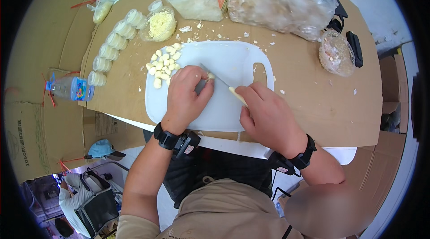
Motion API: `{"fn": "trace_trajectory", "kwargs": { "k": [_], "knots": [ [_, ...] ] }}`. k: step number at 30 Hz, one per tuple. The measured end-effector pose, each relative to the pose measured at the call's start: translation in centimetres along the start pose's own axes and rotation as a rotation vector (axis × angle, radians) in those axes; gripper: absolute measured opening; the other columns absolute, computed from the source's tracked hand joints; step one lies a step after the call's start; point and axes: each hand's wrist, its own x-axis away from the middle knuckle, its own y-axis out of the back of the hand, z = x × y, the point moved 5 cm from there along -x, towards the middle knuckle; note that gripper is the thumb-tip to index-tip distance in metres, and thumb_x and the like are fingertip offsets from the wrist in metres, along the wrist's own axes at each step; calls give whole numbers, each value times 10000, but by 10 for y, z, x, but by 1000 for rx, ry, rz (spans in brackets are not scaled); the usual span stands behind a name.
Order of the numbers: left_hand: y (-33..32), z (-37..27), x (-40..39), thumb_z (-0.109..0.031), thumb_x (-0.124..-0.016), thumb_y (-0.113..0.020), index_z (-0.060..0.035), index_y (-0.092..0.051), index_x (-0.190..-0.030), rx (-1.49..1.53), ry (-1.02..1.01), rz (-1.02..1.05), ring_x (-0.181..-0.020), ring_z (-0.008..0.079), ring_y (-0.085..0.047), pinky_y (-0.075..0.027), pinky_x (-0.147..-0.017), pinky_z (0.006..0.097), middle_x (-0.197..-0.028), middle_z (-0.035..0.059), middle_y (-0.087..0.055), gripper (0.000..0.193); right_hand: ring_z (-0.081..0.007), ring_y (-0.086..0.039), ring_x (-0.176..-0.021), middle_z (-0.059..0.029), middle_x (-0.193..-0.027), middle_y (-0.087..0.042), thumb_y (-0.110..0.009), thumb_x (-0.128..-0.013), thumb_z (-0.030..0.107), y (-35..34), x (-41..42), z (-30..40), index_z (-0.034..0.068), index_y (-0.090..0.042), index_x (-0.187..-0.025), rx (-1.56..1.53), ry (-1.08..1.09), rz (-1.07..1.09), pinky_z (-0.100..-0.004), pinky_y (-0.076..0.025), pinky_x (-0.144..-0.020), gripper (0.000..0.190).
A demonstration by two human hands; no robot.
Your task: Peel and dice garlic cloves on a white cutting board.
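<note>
My left hand rests on the white plastic cutting board, its thumb and fingertips closed on a garlic clove. The small knife is in my right hand, held by its pale handle; the blade points up and left, its edge beside the clove. To the left of my left hand, several peeled garlic cloves lie in a group on the board. Beyond them, a round clear tub contains chopped garlic.
Small lidded cups form a row at left, near a plastic bottle. Behind the board stand a large clear container and a filled plastic bag. At right are a tub of scraps and a black object. Another person sits lower left.
</note>
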Motion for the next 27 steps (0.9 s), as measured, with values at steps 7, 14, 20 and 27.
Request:
{"fn": "trace_trajectory", "kwargs": {
  "k": [7,14,20,27],
  "knots": [
    [1,1,1,-34,-892,-772,-32,-663,-966,30,31,10,-877,297,-643,-520,-770,377,-997,123,-682,131,-363,-656,-856,-152,-966,-601,-657,-835,-18,-4,1,-5,14,-637,-1193,-2,19,9,-448,-552,-755,359],
    [-1,0,-1,-22,-882,-763,-28,-657,-967,38,41,27,-870,296,-650,-527,-757,375,-999,126,-686,137,-358,-641,-839,-147,-961,-590,-666,-804,-18,2,-1,0,9,-635,-1175,10,72,-45,-449,-541,-736,373],
    [-2,1,-1,-4,-863,-759,-34,-651,-972,-16,-1,-1,-859,292,-656,-532,-757,361,-994,127,-685,156,-321,-611,-806,-127,-932,-549,-671,-798,5,0,3,13,-5,-625,-1118,49,145,-36,-430,-524,-701,323],
    [-1,1,-1,6,-856,-761,-36,-656,-971,-3,26,12,-853,284,-662,-534,-753,353,-989,120,-688,161,-267,-601,-798,-108,-922,-528,-660,-814,28,5,5,20,-15,-623,-1105,97,139,2,-384,-509,-680,297]
  ]
}}
